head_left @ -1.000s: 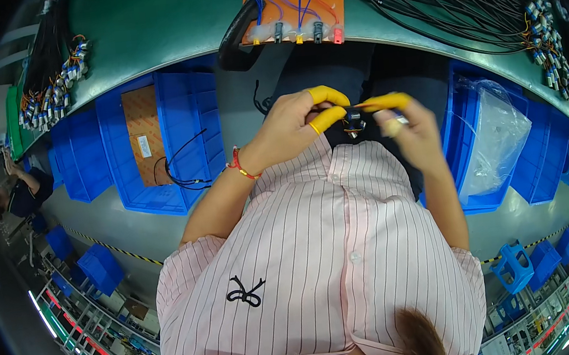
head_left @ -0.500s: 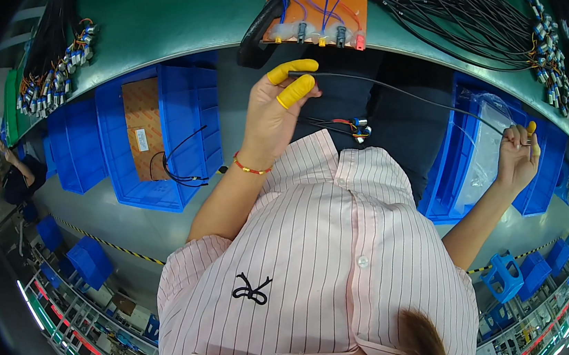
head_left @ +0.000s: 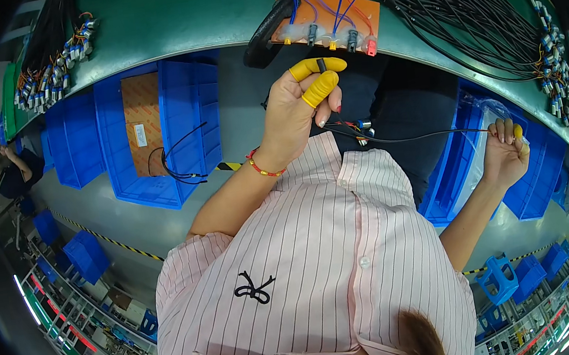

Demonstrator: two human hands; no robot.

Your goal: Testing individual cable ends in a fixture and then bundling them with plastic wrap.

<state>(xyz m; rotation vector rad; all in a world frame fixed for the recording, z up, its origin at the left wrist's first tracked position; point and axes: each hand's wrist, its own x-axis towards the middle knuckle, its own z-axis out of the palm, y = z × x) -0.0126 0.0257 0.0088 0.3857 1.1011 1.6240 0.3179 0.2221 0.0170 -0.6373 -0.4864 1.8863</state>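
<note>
Two hands are busy with one thin black wire (head_left: 405,138), and both are mine. My left hand (head_left: 301,106) is raised in front of my chest, just under the edge of the green workbench (head_left: 163,17); its thumb and first finger, each in a yellow finger cot, are closed on a small dark end piece (head_left: 320,65) of the wire. My right hand (head_left: 507,150) is far out at my right side, above a blue bin (head_left: 459,159), with the fingers curled shut around the other end of the wire. The wire runs almost straight between the hands, and a small bunch of coloured leads with connectors (head_left: 361,130) hangs near its middle, close to my shirt. I judge that I am at the step of drawing the wire out to its length. The next move, I think, needs a steady pinch on the left end, so that the end piece does not slip out.
</note>
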